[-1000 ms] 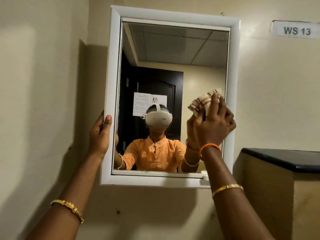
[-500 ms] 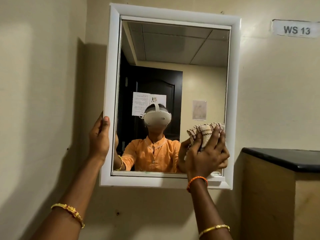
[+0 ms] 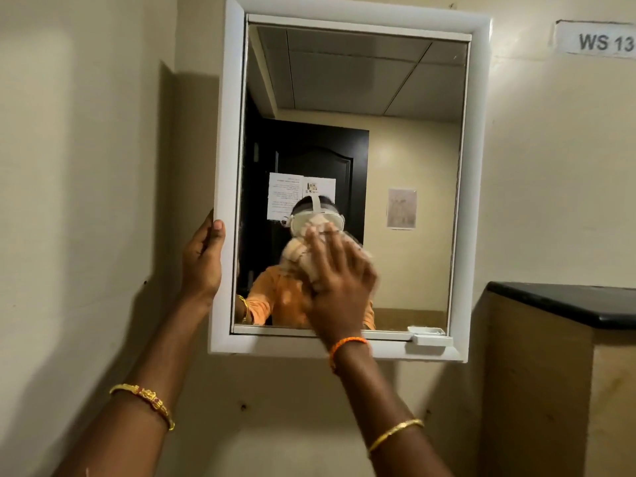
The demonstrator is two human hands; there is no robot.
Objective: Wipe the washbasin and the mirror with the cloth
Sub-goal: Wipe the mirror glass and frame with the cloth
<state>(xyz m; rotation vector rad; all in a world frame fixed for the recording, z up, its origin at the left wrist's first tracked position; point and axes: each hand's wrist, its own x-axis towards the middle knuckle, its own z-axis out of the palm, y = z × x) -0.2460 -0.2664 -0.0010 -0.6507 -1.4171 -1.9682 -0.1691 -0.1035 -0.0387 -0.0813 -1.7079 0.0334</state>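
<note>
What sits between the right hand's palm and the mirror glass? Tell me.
The bunched beige cloth, pressed flat by the right hand against the white-framed mirror, seen in the head view.

The right hand [image 3: 339, 280] is pressing a crumpled beige cloth [image 3: 311, 256] flat against the glass of the mirror [image 3: 413, 160], in the lower middle part; hand and cloth are looking blurred. The left hand [image 3: 203, 259] is gripping the left side of the white frame [image 3: 227, 132], with the thumb lying on the front. A label [image 3: 597, 39] reading "WS 13" is sticking on the wall at upper right, and a dark counter top [image 3: 564, 302] is showing at the right of the mirror.
</note>
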